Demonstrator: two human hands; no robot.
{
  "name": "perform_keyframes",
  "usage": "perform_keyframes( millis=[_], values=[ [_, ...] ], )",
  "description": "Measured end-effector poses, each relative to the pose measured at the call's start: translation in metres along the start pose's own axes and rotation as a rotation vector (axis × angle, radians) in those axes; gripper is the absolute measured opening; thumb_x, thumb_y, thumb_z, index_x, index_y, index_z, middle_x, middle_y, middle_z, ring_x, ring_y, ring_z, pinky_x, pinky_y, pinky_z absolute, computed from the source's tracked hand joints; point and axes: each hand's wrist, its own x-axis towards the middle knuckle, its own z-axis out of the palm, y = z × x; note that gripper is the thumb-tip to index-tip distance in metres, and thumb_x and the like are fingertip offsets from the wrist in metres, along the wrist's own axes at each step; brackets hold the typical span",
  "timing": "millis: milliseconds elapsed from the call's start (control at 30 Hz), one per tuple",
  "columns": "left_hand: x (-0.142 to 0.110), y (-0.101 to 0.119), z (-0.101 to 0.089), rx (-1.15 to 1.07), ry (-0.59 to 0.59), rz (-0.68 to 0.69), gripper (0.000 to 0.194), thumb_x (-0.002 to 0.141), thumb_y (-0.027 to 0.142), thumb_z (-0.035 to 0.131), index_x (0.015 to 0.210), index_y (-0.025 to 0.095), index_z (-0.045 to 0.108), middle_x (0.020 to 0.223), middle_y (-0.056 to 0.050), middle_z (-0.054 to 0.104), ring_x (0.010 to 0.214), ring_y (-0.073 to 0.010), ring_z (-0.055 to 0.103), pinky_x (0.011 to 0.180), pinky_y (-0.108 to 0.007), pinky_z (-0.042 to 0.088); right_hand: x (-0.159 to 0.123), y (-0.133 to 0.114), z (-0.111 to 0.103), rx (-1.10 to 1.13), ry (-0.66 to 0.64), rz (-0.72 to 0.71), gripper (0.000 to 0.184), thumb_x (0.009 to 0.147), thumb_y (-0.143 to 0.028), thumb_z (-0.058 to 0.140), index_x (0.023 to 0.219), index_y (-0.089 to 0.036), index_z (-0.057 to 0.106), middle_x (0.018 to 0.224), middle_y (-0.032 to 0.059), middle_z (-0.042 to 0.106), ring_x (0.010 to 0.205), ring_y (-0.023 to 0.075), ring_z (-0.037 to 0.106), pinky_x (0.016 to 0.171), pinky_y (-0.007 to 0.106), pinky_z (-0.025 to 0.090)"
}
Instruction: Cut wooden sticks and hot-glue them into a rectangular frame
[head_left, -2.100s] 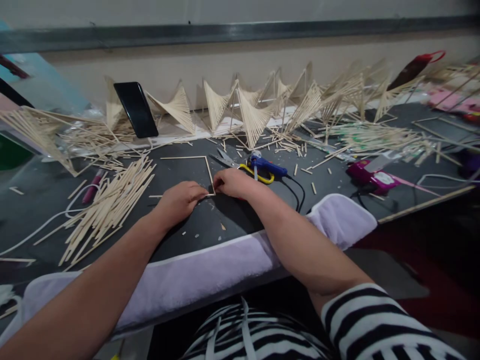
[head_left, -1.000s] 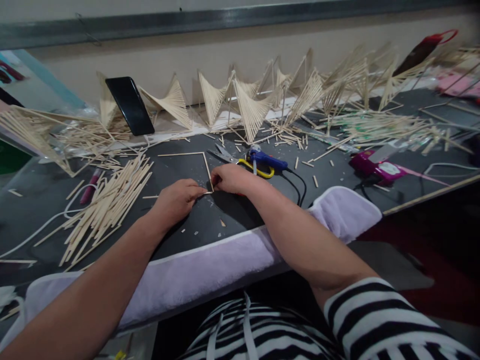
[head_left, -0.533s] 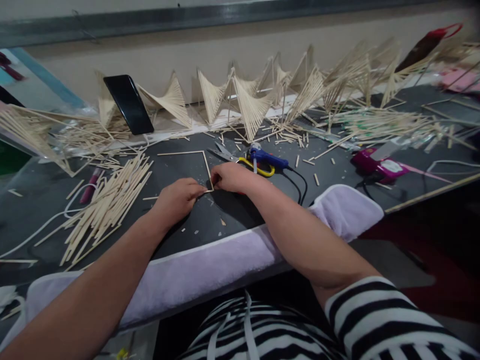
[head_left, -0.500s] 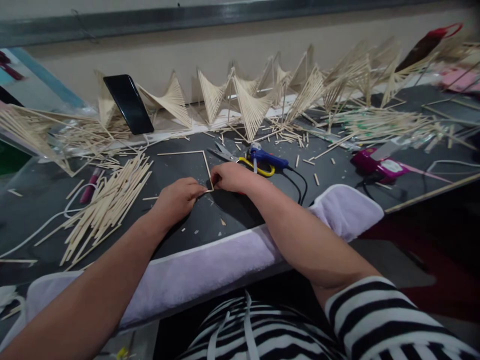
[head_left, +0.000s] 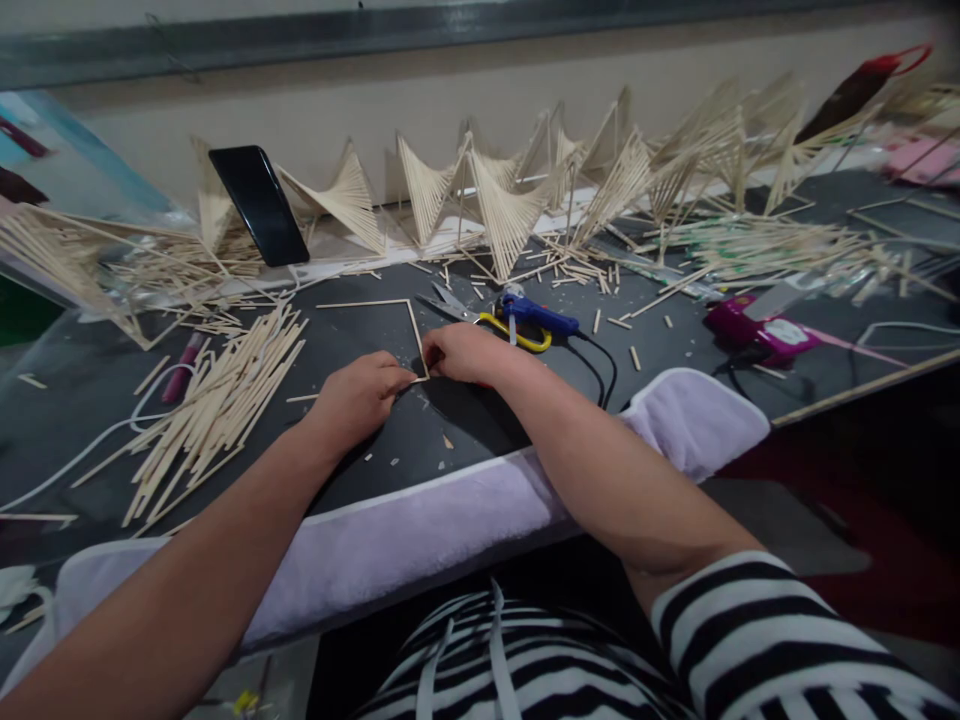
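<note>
A thin square frame of wooden sticks (head_left: 375, 303) lies flat on the dark table (head_left: 465, 430). My left hand (head_left: 358, 397) rests on the table with its fingers pressed down on the frame's near stick, close to the near right corner. My right hand (head_left: 466, 354) meets it from the right, fingers pinched at that same corner where the right side stick ends. Both forearms lie across a pale purple towel (head_left: 420, 530) along the table edge.
A loose heap of sticks (head_left: 217, 410) lies to the left. Scissors (head_left: 450, 305), a blue and yellow glue gun (head_left: 532, 325) and a magenta tool (head_left: 757, 335) sit to the right. Twisted stick models (head_left: 510, 200) and a black phone (head_left: 259, 205) line the back.
Both hands have stayed pressed on the frame's near right corner. Only the view has shifted slightly.
</note>
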Motion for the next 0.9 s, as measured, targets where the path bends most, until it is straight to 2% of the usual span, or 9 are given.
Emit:
perform_keyframes(
  millis=[233,667,900],
  values=[
    [0.0005,0.0004,0.0007,0.039,0.014,0.002,0.032,0.081,0.021,0.041,0.101,0.027,0.065,0.096,-0.004,0.059,0.089,-0.0178,0.055,0.075,-0.027,0.043,0.0,-0.0002,0.0,0.0,0.01,-0.026,0.02,0.067,-0.019,0.059,0.086,-0.022,0.064,0.086,-0.0006,0.066,0.075,0.0116,0.056,0.056,0.019,0.032],
    [-0.0036,0.0038,0.0003,0.091,0.034,-0.003,0.031,0.083,0.024,0.04,0.102,0.026,0.064,0.096,-0.005,0.06,0.083,-0.0183,0.056,0.062,-0.026,0.04,0.0005,-0.0011,0.0002,-0.035,-0.007,-0.024,0.021,0.068,-0.021,0.059,0.089,-0.023,0.064,0.09,-0.0007,0.066,0.077,0.0114,0.057,0.057,0.019,0.033],
    [-0.0049,0.004,0.0007,0.089,0.035,0.018,0.03,0.082,0.022,0.04,0.101,0.025,0.064,0.094,-0.005,0.06,0.083,-0.018,0.056,0.063,-0.026,0.04,0.0004,-0.0008,0.0009,-0.037,0.001,-0.018,0.021,0.067,-0.021,0.058,0.087,-0.024,0.063,0.087,-0.0012,0.066,0.074,0.0117,0.057,0.055,0.019,0.032]
  ],
)
